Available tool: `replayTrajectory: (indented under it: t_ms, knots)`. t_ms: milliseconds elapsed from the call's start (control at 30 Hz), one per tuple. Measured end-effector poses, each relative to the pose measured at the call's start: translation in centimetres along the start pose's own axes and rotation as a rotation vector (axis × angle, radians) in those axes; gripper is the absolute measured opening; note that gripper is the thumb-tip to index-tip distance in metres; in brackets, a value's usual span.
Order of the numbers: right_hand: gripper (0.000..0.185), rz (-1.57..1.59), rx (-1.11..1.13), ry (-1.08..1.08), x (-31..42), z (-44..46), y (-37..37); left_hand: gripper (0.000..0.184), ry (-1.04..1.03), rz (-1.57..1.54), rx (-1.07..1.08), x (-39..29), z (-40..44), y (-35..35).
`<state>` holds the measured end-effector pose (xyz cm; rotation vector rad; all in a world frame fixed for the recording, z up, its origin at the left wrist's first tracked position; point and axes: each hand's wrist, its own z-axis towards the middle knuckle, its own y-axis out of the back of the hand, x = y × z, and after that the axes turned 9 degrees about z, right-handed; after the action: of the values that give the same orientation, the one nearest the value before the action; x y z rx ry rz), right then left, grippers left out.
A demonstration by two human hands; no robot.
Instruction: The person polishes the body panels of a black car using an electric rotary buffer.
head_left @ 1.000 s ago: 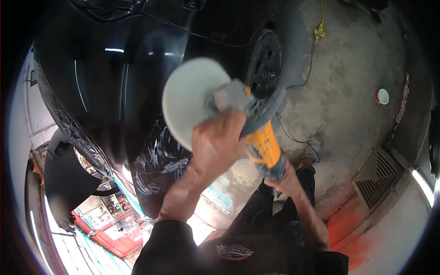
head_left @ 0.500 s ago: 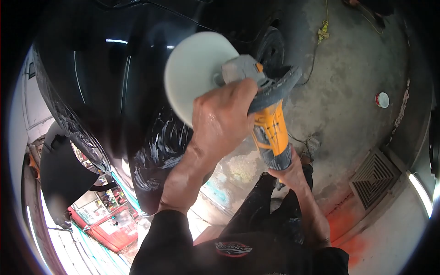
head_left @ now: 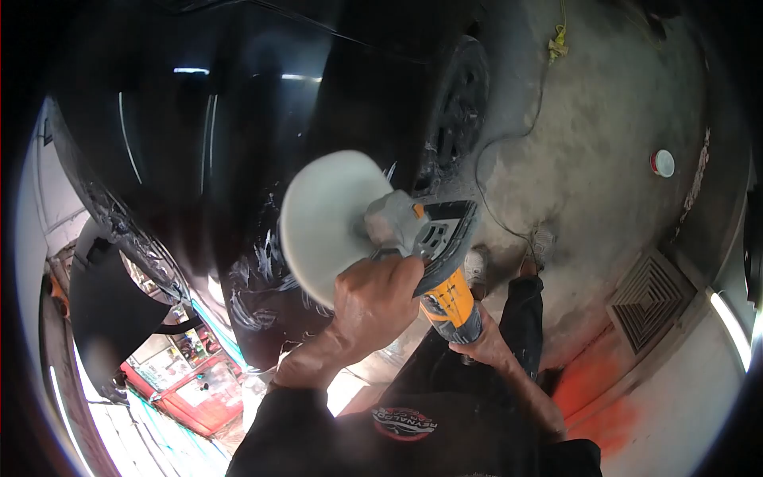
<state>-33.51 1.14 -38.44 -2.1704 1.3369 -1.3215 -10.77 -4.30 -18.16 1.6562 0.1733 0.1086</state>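
"Where is the polisher sitting relative to the hands?"
"It's running between them: its gray head is lying just beyond the left hand, and its yellow body is slanting down toward the right hand."
"What is each hand doing?"
"The left is gripping the front part, its fingers closing beside the head; the palm is hiding what lies under it. The right is wrapping around the dark rear end."
"And the round pale pad?"
"It's facing the black car, up and to the left of the left hand. I can't tell whether it's touching the panel."
"What's showing nearby?"
"White smears are streaking the bodywork just left of the pad, a wheel is standing beyond the machine, and a dark cord is curving across the floor."
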Motion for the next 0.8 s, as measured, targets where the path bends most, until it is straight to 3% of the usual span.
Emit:
replayTrajectory:
  t_ms: [133,300,567,800]
  knots:
    - [0.078,-0.060,-0.115,0.114,4.8,1.4,-0.4,0.020,-0.049,-0.014,-0.149,1.2,3.7,2.7]
    - [0.073,-0.213,-0.222,0.223,12.7,3.1,-0.1,0.018,0.043,-0.083,-0.370,2.0,7.5,4.4]
    - [0.073,-0.224,-0.190,0.183,12.2,0.9,-1.2,0.016,0.106,-0.041,-0.275,1.4,3.7,5.8]
    - [0.071,-0.273,-0.279,0.238,16.2,3.1,-1.5,0.027,-0.077,0.002,-0.539,4.3,10.5,5.5]
